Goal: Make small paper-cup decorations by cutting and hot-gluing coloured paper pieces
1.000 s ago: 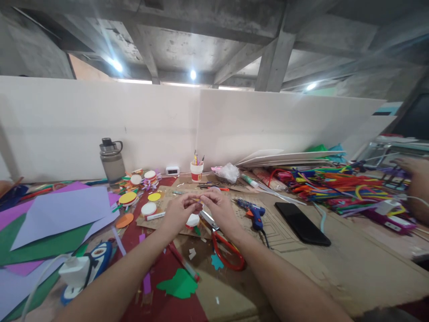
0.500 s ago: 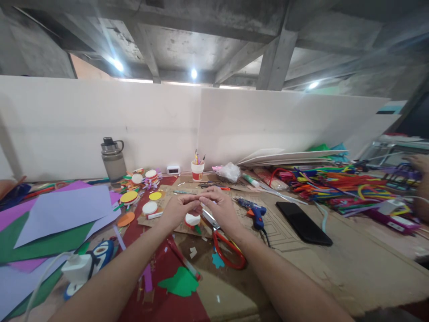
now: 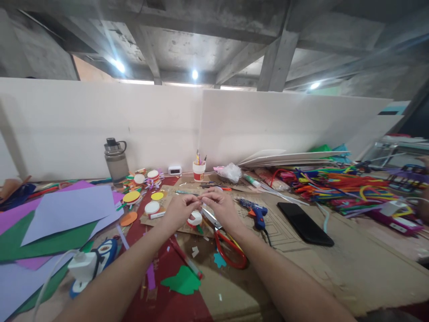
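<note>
My left hand and my right hand meet at the fingertips above the cardboard. Both are closed in a pinch, and whatever they hold is too small or hidden to make out. Below and between them lies a white round piece with a red rim and a bit of green. Scissors with red handles lie beneath my right hand and wrist. Left of my left hand is another white-topped round piece, with a white marker beside it. A blue glue gun rests to the right of my right hand.
Purple and green paper sheets cover the left side, near a white plug. A black phone lies on the right, before a pile of coloured pipe cleaners. A bottle and a pen cup stand at the back.
The view has shifted slightly, so everything sits a little further right. My hands stay pinched together in nearly the same pose. At the far right, another person's arm has moved lower and mostly out of view.
</note>
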`<act>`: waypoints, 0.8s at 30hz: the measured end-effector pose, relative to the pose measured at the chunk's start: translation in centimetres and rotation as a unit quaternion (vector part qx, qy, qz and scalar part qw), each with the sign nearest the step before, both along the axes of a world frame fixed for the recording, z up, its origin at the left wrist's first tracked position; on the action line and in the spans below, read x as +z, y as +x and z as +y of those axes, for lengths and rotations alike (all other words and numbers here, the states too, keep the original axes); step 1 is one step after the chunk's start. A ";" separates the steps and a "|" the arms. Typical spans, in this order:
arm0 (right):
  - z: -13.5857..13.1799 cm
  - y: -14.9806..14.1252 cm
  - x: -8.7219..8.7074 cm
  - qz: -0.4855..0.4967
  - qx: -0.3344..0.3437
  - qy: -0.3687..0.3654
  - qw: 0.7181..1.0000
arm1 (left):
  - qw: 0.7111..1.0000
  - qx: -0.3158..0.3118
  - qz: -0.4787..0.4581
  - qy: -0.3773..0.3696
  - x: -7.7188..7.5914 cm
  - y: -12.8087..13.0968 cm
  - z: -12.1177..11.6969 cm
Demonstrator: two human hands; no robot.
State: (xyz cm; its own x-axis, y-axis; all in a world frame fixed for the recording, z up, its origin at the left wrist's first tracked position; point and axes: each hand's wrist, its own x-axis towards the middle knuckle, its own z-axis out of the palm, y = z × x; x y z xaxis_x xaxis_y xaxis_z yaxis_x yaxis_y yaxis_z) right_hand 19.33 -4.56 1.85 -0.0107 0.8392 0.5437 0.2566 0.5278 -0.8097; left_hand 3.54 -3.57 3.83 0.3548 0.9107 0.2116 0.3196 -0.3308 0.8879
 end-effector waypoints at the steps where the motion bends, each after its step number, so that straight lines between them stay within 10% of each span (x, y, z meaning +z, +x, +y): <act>1: 0.0 0.0 0.0 -0.003 0.002 -0.001 1.000 | 1.000 0.003 0.007 0.003 0.1 0.0 0.0; 9: 0.8 0.8 -0.2 -0.003 -0.043 0.005 0.999 | 0.998 0.008 0.049 0.023 -0.9 -1.0 1.2; 14: 1.0 2.9 1.1 -0.129 -0.067 -0.051 0.988 | 0.992 0.014 -0.090 -0.085 -1.6 -1.3 2.3; 19: -1.3 4.0 1.6 -0.482 0.013 -0.181 0.857 | 0.970 0.028 -0.196 -0.139 -1.6 -1.8 3.3; 24: -2.7 3.3 1.2 -0.593 0.001 -0.184 0.784 | 0.950 0.069 -0.273 -0.134 -1.6 -2.6 3.7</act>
